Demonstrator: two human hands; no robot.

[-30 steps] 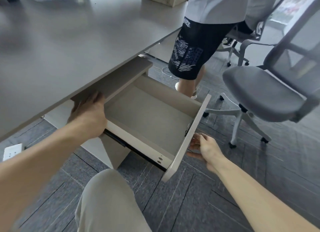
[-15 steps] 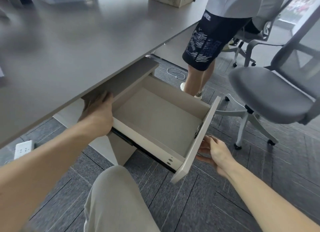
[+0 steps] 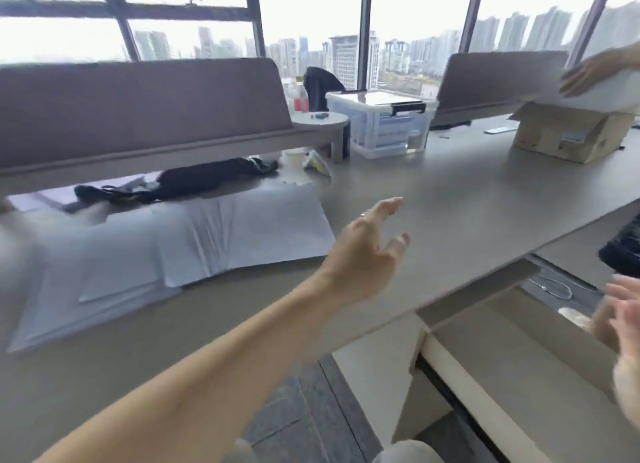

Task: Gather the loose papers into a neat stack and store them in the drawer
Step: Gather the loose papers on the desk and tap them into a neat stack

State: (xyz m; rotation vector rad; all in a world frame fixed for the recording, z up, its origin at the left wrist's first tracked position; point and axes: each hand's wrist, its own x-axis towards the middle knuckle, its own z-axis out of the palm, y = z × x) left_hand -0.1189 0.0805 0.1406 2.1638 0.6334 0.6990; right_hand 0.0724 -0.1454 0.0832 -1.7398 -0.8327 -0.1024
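Nearby, a black bag (image 3: 194,180) lies behind the papers (image 3: 207,241); left hand (image 3: 367,255) wide, empty.

Single head-worn wide-angle view, no second camera to overlap with. It looks forward and slightly down across the desk (image 3: 467,199) toward the windows (image 3: 311,19) and skyline. Close range: left forearm runs in from the bottom-left, left hand (image 3: 367,251) near centre frame. Open drawer (image 3: 519,352) sits low right, right hand (image 3: 623,310) cut by the right edge. Edges motion-blurred.
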